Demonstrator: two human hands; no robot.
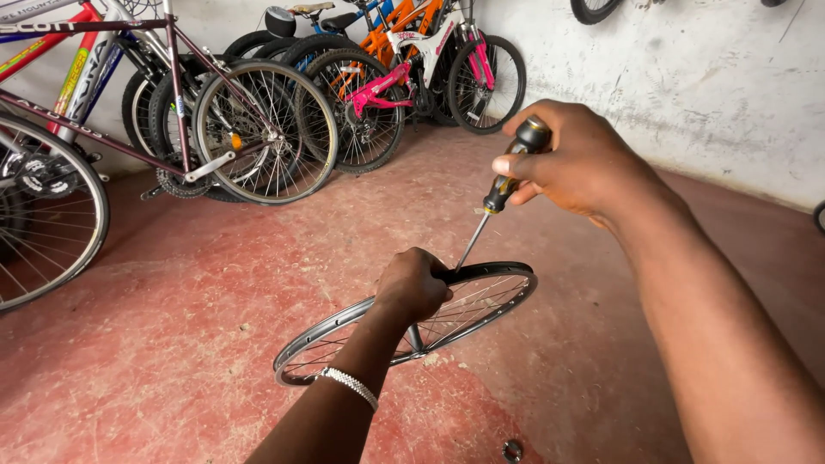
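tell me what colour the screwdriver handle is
Black with yellow, on the screwdriver in the right hand; head view.

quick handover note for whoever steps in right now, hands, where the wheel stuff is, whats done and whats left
Left hand: closed on the top of the wheel rim, holding it tilted off the red floor.
Right hand: gripping the screwdriver by its handle, tip angled down to the rim just beside the left hand, where a black strip sits along the rim.
Nearby: a small round metal part lies on the floor in front; bikes are parked along the wall.
Done: the rim is bare of a tyre.
Left: the strip looks partly on the rim; whatever the tip is working is unfinished.
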